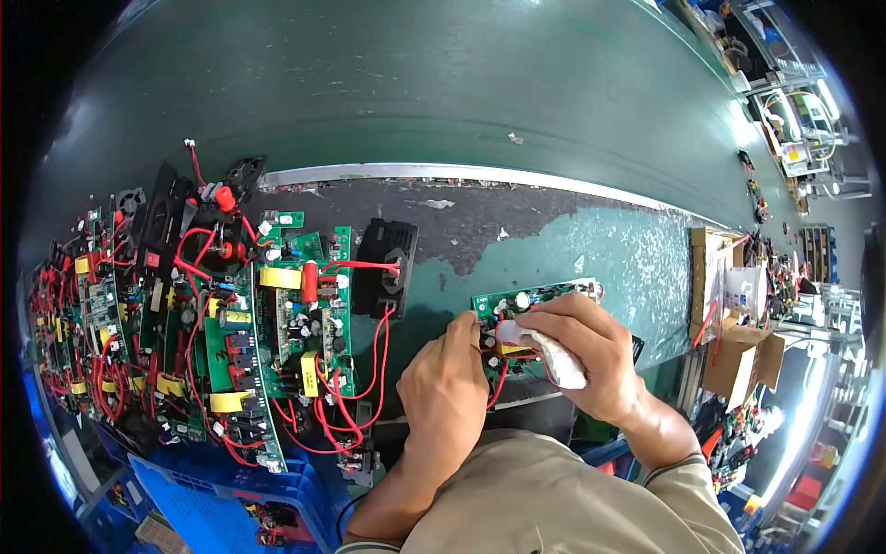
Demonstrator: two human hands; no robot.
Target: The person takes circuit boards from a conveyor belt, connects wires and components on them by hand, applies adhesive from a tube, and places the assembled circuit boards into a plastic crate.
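- the left hand [446,383] gripped the near left edge of a green circuit board [531,300], fingers curled shut on it, thumb up by the board's corner.
- the right hand [581,355] lay over the middle of the same board, closed around a wad of white cloth [554,355] pressed against the components.
- the board sat on the worn dark worktop [554,231], right of centre and near the person, its far edge with round capacitors showing beyond the fingers.
- red wires [503,379] looped out from under the hands at the board's near side.
- a black socket module [388,268] lay just left of the hands, tied by red leads to a stack of green boards [305,314] further left.
- more boards with yellow parts and red wiring crowded the far left, over a blue crate [212,503] at the near left.
- a green conveyor belt [415,83] ran across the far side.
- cardboard boxes [729,314] stood at the right, well apart from the hands.
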